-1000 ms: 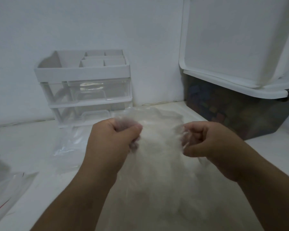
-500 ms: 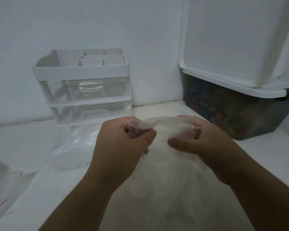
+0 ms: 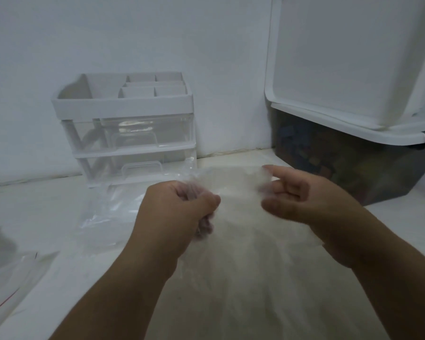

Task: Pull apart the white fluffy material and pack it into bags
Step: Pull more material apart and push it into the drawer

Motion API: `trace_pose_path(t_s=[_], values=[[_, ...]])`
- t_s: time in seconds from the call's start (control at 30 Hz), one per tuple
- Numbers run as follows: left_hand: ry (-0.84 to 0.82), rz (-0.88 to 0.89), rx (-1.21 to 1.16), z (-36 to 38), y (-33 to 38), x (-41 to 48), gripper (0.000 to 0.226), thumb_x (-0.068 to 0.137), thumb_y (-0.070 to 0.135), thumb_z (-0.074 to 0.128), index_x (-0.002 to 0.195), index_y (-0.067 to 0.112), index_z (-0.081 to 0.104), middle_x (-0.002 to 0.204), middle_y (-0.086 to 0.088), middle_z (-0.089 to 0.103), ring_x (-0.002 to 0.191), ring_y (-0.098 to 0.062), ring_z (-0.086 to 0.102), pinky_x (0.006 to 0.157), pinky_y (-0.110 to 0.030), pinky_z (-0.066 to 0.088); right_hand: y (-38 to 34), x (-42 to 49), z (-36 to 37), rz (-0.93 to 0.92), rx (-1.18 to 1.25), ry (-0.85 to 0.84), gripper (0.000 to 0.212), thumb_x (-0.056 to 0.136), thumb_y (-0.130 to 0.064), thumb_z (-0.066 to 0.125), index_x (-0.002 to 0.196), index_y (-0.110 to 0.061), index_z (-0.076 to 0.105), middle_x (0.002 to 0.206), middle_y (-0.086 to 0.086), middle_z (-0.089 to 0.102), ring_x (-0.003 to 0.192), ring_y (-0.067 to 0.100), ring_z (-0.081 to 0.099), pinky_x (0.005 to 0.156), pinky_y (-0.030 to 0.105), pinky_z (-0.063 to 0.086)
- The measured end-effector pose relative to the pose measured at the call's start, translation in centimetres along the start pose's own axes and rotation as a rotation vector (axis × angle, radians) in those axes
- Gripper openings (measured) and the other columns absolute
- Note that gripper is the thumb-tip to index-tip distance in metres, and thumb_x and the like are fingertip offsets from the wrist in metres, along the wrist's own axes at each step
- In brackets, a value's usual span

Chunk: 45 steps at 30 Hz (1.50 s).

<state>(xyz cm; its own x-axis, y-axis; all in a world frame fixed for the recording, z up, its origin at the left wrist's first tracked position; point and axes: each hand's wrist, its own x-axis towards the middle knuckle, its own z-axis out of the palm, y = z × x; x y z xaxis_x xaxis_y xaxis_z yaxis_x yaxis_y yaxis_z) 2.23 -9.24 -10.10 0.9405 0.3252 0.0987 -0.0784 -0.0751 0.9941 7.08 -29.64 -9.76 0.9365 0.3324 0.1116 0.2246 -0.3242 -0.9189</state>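
Change: half a second ago my hands were almost touching above the pile. Now my left hand and my right hand are drawn apart.
Effect on material: a thin, hazy web of the white fluffy fibre material now spans the gap between them.
Meaning for task: I judge this to be one pulling stroke near its end. The tuft is thinned but not yet parted, and no packing has begun.
Left hand state: fingers curled into a fist round the left end of the web.
Right hand state: thumb and curled fingers pinch the right end, with the forefinger raised higher. Motion blur hides the exact contact.
Material position: the bulk lies directly under both hands and runs back towards the near edge of the pale counter, between my forearms. The stretched part is level with my knuckles.
Bags: one flat clear plastic bag lies just left of my left hand. Another clear plastic bag with a red line lies at the near left edge, well apart from the pile. Neither visibly holds any fibre.
Surroundings: a white drawer organiser with clear drawers stands by the far wall. A dark translucent storage bin stands at the far right.
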Motion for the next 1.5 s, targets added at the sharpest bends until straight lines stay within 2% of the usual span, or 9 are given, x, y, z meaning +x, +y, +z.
trace_pose_path(t_s=[0.1, 0.23, 0.37, 0.67, 0.87, 1.03, 1.27, 1.37, 1.5], values=[[-0.076, 0.008, 0.047, 0.3, 0.1, -0.2, 0.014, 0.081, 0.003, 0.076, 0.072, -0.003, 0.067, 0.046, -0.008, 0.059, 0.033, -0.012, 0.05, 0.038, -0.017, 0.041, -0.7, -0.3, 1.2, -0.105, 0.036, 0.228, 0.045, 0.069, -0.057, 0.074, 0.095, -0.02, 0.074, 0.079, 0.004, 0.075, 0.072, 0.011, 0.071, 0.076, 0.024, 0.053], [-0.153, -0.028, 0.068, 0.3, 0.4, -0.5, 0.017, 0.077, 0.013, 0.08, 0.074, 0.001, 0.068, 0.049, -0.008, 0.06, 0.035, -0.013, 0.052, 0.039, -0.016, 0.039, -0.8, -0.3, 1.0, -0.121, 0.072, 0.333, 0.024, 0.088, -0.023, 0.07, 0.067, -0.012, 0.072, 0.058, 0.001, 0.068, 0.048, 0.001, 0.056, 0.056, 0.013, 0.043], [-0.166, -0.113, -0.049, 0.2, 1.0, -0.6, 0.034, 0.075, 0.037, 0.072, 0.085, 0.005, 0.073, 0.063, -0.007, 0.064, 0.04, -0.015, 0.052, 0.038, -0.017, 0.04, -0.6, -0.2, 0.8, -0.137, 0.12, 0.3, 0.024, 0.09, -0.015, 0.068, 0.066, -0.011, 0.072, 0.056, -0.001, 0.066, 0.05, 0.003, 0.056, 0.054, 0.009, 0.042], [-0.096, -0.207, -0.194, 0.2, 0.6, 0.0, 0.04, 0.101, 0.025, 0.052, 0.076, 0.007, 0.078, 0.064, -0.005, 0.065, 0.047, -0.01, 0.049, 0.045, -0.018, 0.04, -0.8, -0.3, 0.8, 0.013, 0.269, 0.379, 0.041, 0.099, -0.027, 0.055, 0.07, -0.004, 0.072, 0.053, 0.004, 0.064, 0.041, 0.01, 0.052, 0.04, 0.015, 0.04], [-0.119, -0.183, -0.168, 0.4, 0.6, -0.3, 0.04, 0.103, 0.026, 0.048, 0.089, 0.002, 0.076, 0.066, -0.007, 0.067, 0.042, -0.01, 0.053, 0.038, -0.014, 0.04, -0.8, -0.4, 0.9, -0.029, 0.198, 0.383, 0.042, 0.099, -0.03, 0.056, 0.064, -0.01, 0.066, 0.049, 0.0, 0.062, 0.042, 0.006, 0.055, 0.05, 0.019, 0.046], [-0.184, -0.155, -0.215, 0.4, 0.8, -0.3, 0.056, 0.084, 0.055, 0.051, 0.094, 0.006, 0.075, 0.072, -0.01, 0.07, 0.053, -0.022, 0.063, 0.052, -0.031, 0.057, -0.5, -0.2, 1.0, -0.073, 0.128, 0.394, 0.043, 0.096, -0.032, 0.059, 0.058, -0.014, 0.064, 0.047, -0.003, 0.058, 0.042, 0.005, 0.051, 0.057, 0.028, 0.039], [-0.109, -0.026, -0.108, 0.3, -0.2, -0.3, 0.01, 0.084, 0.001, 0.073, 0.093, 0.006, 0.072, 0.068, -0.01, 0.069, 0.05, -0.017, 0.061, 0.051, -0.025, 0.052, -0.2, 0.0, 1.1, -0.028, 0.307, 0.218, 0.048, 0.069, -0.058, 0.077, 0.084, -0.013, 0.077, 0.078, 0.019, 0.072, 0.074, 0.033, 0.07, 0.078, 0.044, 0.055], [-0.111, -0.018, -0.112, 0.2, 0.1, -0.3, 0.022, 0.08, -0.002, 0.074, 0.098, 0.01, 0.072, 0.08, -0.018, 0.074, 0.054, -0.017, 0.065, 0.052, -0.022, 0.054, -0.2, -0.1, 0.6, 0.03, 0.364, 0.103, 0.047, 0.069, -0.04, 0.079, 0.095, -0.001, 0.075, 0.096, 0.03, 0.07, 0.081, 0.039, 0.07, 0.073, 0.041, 0.058], [-0.137, -0.031, -0.115, 0.2, 0.3, -0.3, 0.028, 0.08, 0.0, 0.074, 0.105, 0.012, 0.069, 0.083, -0.016, 0.076, 0.057, -0.017, 0.065, 0.054, -0.023, 0.054, -0.2, -0.1, 0.7, 0.028, 0.318, 0.201, 0.014, 0.085, -0.018, 0.071, 0.082, -0.006, 0.079, 0.075, 0.015, 0.072, 0.065, 0.021, 0.066, 0.054, 0.022, 0.053]])
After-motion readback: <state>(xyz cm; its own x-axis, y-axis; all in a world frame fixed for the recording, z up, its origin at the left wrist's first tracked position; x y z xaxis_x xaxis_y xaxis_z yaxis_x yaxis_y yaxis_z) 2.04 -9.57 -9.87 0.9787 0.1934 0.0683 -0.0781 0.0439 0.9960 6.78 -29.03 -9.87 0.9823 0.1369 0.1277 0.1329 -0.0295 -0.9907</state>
